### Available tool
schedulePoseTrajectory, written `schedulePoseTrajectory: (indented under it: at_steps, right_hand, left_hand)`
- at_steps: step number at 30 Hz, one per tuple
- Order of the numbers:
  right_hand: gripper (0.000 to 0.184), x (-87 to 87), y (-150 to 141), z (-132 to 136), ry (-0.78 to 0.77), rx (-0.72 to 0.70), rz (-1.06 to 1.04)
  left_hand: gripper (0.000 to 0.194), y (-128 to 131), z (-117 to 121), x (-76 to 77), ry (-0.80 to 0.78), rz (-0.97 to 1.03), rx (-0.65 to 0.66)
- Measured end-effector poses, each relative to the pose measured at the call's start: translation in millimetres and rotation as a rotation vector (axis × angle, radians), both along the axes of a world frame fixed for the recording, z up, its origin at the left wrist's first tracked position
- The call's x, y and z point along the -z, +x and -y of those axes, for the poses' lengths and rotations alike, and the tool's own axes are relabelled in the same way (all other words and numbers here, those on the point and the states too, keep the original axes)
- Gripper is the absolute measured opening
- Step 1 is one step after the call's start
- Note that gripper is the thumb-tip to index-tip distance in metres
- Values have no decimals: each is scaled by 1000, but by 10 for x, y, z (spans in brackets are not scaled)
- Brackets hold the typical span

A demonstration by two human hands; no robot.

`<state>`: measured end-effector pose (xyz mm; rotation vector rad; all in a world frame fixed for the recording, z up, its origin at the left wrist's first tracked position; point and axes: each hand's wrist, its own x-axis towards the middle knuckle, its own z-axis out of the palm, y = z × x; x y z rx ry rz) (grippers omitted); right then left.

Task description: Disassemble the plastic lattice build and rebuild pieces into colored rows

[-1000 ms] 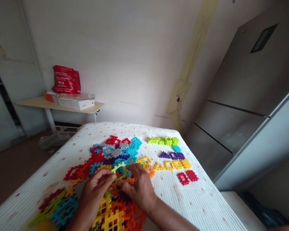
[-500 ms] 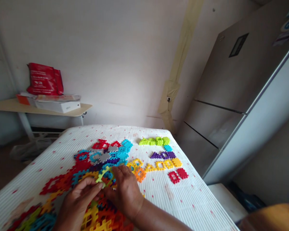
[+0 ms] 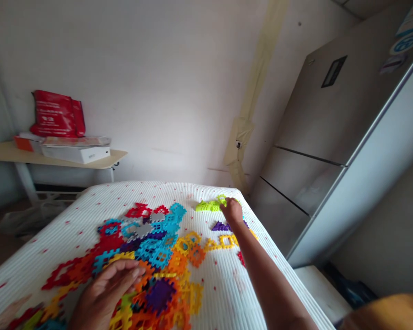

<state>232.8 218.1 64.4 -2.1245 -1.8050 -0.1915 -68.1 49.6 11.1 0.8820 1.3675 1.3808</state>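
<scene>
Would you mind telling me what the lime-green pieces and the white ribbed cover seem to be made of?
The lime-green pieces look like moulded plastic: even, saturated colour, slight sheen. The white ribbed cover may be plastic or fabric; its ridges don't settle which.

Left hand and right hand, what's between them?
In the head view, a heap of interlocking plastic pieces, mostly blue, orange and yellow, lies between the left hand and right hand.

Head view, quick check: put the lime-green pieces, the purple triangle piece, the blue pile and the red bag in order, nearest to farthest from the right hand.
1. Lime-green pieces, touching the right hand on its left.
2. Purple triangle piece, just below that hand.
3. Blue pile, farther left.
4. Red bag, far left on the shelf.
</scene>
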Motion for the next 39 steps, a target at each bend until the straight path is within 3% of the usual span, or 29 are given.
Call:
schedulePoseTrajectory:
  at_steps: [8, 18, 28, 33, 37, 39]
  right_hand:
    - [29, 115, 180, -444, -106, 116, 52]
    - [30, 243, 201, -582, -142, 106, 101]
    - [29, 282, 174, -587, -144, 96, 113]
    - [29, 190, 121, -512, -136, 66, 100]
    - [31, 57, -54, -355, -70, -26, 85]
    - [30, 20, -212, -188, -6, -150, 29]
  left_hand:
    - [38, -56, -56, 79, -58, 21, -1]
    - [47, -50, -34, 58, -68, 31, 5]
    - [46, -56, -42, 51, -56, 57, -3]
    - [36, -57, -3, 60, 5, 72, -1]
    - [29, -41, 33, -38, 62, 145, -28]
    - [25, -43, 50, -133, 121, 204, -66]
